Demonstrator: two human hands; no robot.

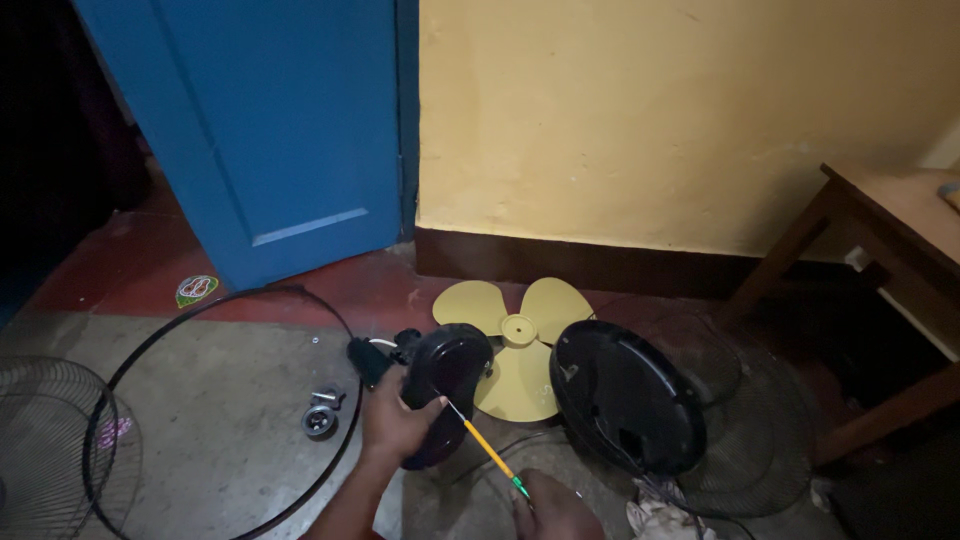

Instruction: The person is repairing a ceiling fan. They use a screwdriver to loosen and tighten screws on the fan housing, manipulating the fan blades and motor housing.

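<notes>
The left hand (392, 425) grips the black plastic motor housing (447, 385) of a dismantled fan, fingers wrapped around its rounded left side and holding it above the concrete floor (230, 420). The right hand (552, 508), partly cut off by the lower edge, is closed on a screwdriver (484, 447) with a yellow shaft and green handle; its thin tip meets the housing's rear face. Just behind the housing lies a pale yellow three-lobed fan blade (520, 345), flat on the floor. To its right a round black base (622, 395) stands tilted, resting against a dark wire grille (760, 420) that is hard to make out in shadow. Left of the hands a thin black ring (345, 345) encircles small metal fittings (322, 412). A second wire grille (55, 450) is cut off at the left edge. A crumpled cloth (660, 520) lies beside the base.
</notes>
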